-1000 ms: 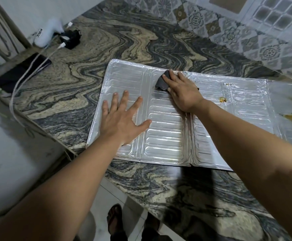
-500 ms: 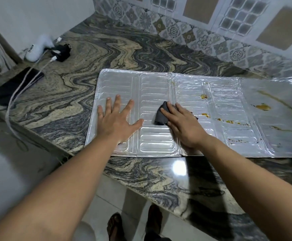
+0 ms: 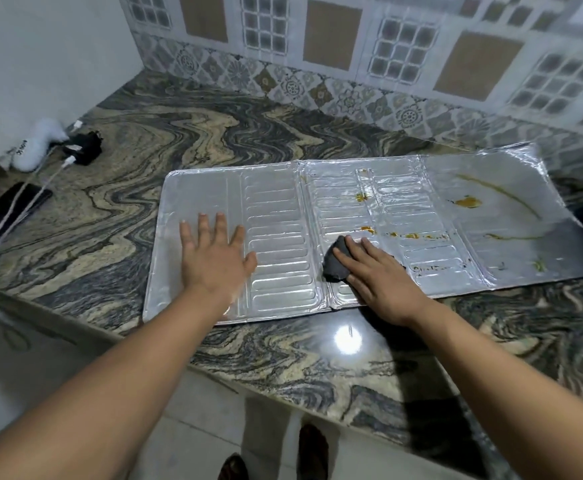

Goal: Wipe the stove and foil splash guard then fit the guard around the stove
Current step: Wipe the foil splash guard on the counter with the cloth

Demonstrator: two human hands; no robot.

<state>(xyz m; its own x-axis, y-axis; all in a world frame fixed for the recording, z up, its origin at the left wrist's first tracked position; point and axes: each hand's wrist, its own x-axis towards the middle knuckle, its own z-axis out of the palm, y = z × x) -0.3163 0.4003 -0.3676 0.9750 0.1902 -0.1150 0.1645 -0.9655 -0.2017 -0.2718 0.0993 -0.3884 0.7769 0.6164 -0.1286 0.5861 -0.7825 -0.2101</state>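
My left hand presses flat, fingers spread, on the thin silver ribbed foil splash guard lying open on the marbled stone counter. My right hand presses a dark grey cloth just beside it. The guard looks light and easily creased; I'd lift it by its edges.

— Left hand?
— Palm down, flat, fingers spread toward twelve o'clock, forearm running back to seven.
— Right hand?
— Palm down, fingers pointing to ten o'clock, forearm back to four.
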